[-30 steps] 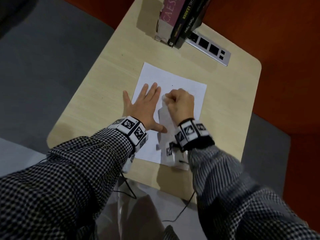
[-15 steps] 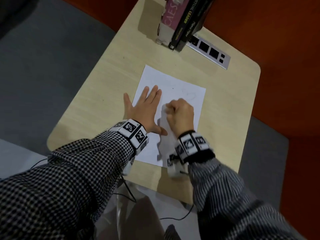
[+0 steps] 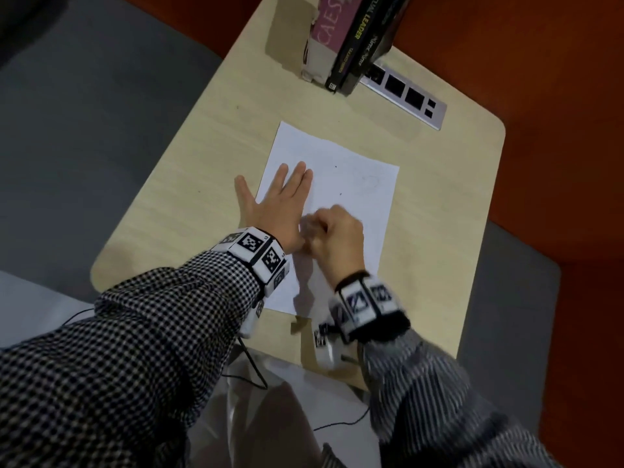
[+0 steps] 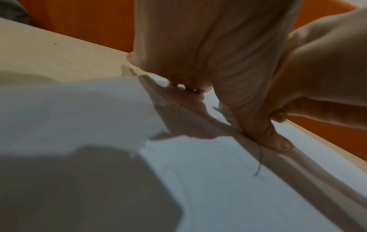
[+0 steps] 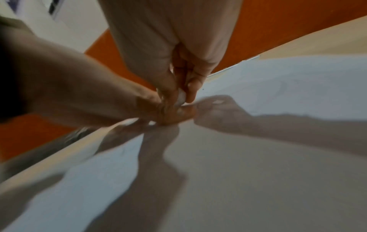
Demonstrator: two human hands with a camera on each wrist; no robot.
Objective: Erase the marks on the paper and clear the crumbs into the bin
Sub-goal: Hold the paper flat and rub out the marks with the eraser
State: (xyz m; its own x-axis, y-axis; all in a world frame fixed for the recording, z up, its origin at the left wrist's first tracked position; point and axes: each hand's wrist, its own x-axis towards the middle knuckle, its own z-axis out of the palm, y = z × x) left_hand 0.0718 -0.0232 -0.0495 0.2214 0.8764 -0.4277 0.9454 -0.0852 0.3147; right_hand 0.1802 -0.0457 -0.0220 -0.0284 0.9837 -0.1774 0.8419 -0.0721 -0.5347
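Observation:
A white sheet of paper lies on the pale wooden desk. My left hand lies flat with spread fingers on the sheet's left edge, pressing it down. My right hand is curled just right of the left thumb and pinches a small white eraser against the paper. Faint pencil curves and a few dark specks show on the sheet beyond my hands. In the left wrist view a dark pencil line runs past the left thumb. No bin is in view.
Several books stand at the desk's far edge, beside a grey socket strip. An orange wall or panel lies behind and right of the desk, grey floor to the left. Black cables hang below the near edge.
My right hand with the eraser has slid back down the sheet toward me, close to the left thumb. The left hand has stayed flat on the paper.

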